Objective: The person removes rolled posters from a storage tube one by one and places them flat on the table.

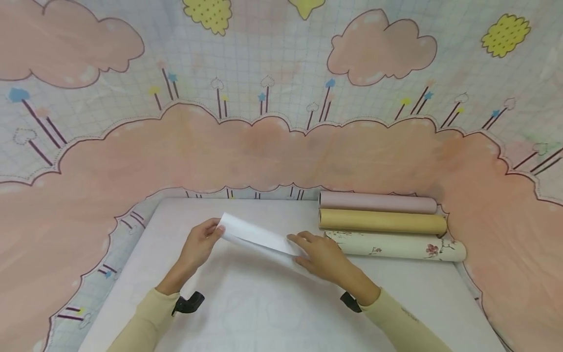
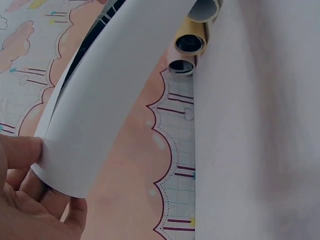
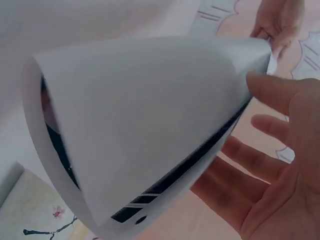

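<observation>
A white sheet (image 1: 259, 234) is bent over lengthwise into a loose curved roll above the white tabletop. Its inner face shows dark printed bands (image 3: 195, 157) in the right wrist view. My left hand (image 1: 202, 243) pinches the sheet's left end, thumb on one face and fingers on the other, as the left wrist view (image 2: 40, 200) also shows. Toward the right end is my right hand (image 1: 327, 256), fingers spread and fairly straight. In the right wrist view its thumb (image 3: 272, 92) rests at the sheet's edge, while some fingertips reach behind that edge.
At the table's back right lie three rolls side by side: a pink roll (image 1: 378, 202), a gold roll (image 1: 382, 221) and a cream flowered roll (image 1: 400, 246) close to my right hand. The white table (image 1: 264, 313) is surrounded by patterned cloth (image 1: 246, 156) with clouds.
</observation>
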`<state>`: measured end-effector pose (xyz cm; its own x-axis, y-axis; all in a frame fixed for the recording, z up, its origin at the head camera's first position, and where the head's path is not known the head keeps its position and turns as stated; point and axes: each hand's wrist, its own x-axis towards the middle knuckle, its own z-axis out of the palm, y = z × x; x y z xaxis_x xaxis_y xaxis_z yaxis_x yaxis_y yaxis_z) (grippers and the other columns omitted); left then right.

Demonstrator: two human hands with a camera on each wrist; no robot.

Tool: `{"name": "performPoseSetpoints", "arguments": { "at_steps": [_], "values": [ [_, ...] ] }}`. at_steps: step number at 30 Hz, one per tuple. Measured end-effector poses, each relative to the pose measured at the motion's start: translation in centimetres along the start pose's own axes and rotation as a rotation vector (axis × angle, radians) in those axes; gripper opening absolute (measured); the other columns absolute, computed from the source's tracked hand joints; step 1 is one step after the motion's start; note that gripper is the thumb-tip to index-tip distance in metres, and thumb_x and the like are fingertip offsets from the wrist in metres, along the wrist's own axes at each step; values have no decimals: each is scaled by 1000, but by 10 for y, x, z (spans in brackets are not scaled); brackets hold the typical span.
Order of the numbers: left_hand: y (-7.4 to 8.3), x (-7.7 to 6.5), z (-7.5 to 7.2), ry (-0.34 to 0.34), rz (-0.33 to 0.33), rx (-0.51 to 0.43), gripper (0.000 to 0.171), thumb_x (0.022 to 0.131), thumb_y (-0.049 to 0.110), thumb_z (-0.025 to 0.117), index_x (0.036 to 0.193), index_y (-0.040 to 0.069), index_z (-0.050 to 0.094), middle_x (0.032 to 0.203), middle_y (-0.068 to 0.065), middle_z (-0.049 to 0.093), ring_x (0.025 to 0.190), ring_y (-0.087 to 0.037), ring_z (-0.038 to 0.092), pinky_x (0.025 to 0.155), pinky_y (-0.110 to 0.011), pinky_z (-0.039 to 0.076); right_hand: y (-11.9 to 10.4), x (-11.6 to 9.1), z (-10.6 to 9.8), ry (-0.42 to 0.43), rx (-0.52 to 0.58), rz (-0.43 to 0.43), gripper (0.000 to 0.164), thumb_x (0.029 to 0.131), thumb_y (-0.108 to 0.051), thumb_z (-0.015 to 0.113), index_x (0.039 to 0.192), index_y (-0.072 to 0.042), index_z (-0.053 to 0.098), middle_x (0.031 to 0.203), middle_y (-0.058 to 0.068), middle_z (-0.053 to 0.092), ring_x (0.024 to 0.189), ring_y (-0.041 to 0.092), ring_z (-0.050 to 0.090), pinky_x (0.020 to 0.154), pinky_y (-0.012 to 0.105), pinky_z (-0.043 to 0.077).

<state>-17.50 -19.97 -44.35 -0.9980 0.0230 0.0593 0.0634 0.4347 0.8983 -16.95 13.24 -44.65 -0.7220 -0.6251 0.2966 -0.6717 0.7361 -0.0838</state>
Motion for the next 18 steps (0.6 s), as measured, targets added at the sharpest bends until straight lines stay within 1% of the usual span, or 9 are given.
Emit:
{"name": "performPoseSetpoints", "arguments": {
  "at_steps": [3, 7, 9, 14, 16, 18],
  "values": [
    [0, 1, 1, 7, 12, 20, 41, 102, 28, 54, 132, 1, 57, 130, -22, 63, 127, -38, 55, 104, -59, 40, -1, 0, 3, 54, -1, -24, 39, 92, -29, 68, 130, -23, 60, 114, -4, 68, 68, 16, 67, 59, 31, 51],
    [-1, 2, 1, 34, 6, 15, 43, 100, 32, 57, 129, 1, 59, 127, -21, 65, 123, -36, 57, 100, -53, 42, 2, 1, 6, 95, 34, -33, 29, 96, -21, 63, 125, -19, 63, 105, -4, 72, 66, 13, 66, 59, 30, 52],
    [-1, 3, 1, 47, 0, 8, 44, 98, 35, 59, 127, 1, 61, 125, -21, 67, 119, -34, 59, 97, -48, 42, 5, 1, 6, 92, 44, -28, 27, 97, -18, 60, 124, -18, 63, 99, -3, 74, 66, 12, 65, 59, 29, 53],
    [-2, 3, 2, 36, 30, -12, 41, 95, 33, 65, 122, 2, 65, 116, -20, 70, 113, -29, 58, 90, -38, 40, 12, 0, 4, 72, 68, 18, 24, 98, -13, 58, 121, -17, 64, 90, 0, 75, 69, 13, 68, 61, 31, 56],
    [-3, 3, 2, 25, 44, -21, 39, 94, 31, 66, 120, 2, 66, 114, -20, 71, 113, -29, 57, 90, -38, 40, 16, -1, 4, 64, 91, 41, 23, 98, -12, 58, 120, -15, 64, 87, 1, 75, 68, 13, 67, 62, 30, 56],
    [-4, 3, 1, 24, 48, -25, 38, 94, 31, 67, 119, 1, 66, 116, -21, 70, 116, -31, 57, 93, -43, 41, 20, -1, 4, 50, 140, 66, 23, 98, -12, 57, 120, -13, 65, 86, 2, 75, 67, 11, 65, 61, 27, 54]
  ]
}}
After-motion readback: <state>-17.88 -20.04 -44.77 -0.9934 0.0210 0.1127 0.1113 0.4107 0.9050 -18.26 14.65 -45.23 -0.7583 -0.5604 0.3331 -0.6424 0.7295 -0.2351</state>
